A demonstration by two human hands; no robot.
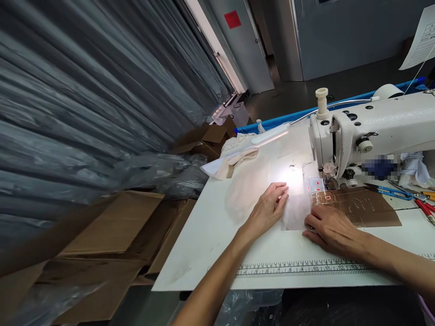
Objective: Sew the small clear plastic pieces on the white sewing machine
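Observation:
A thin white piece of fabric (295,209) lies on the white sewing table (210,235), lit by the machine's lamp. My left hand (268,208) rests flat on the fabric's left side, fingers stretched toward the needle. My right hand (328,228) presses down on the fabric's right edge with fingers curled flat beside a brown taped patch (363,208). The white sewing machine (374,127) stands just behind both hands, its needle area (328,174) a short way past the fabric.
Blue-handled snips (396,192) and red-handled scissors (426,208) lie right of the machine. A cream fabric pile (234,156) sits at the table's far left corner. A printed ruler (306,268) runs along the front edge. Cardboard boxes (115,235) and plastic sheeting fill the floor left.

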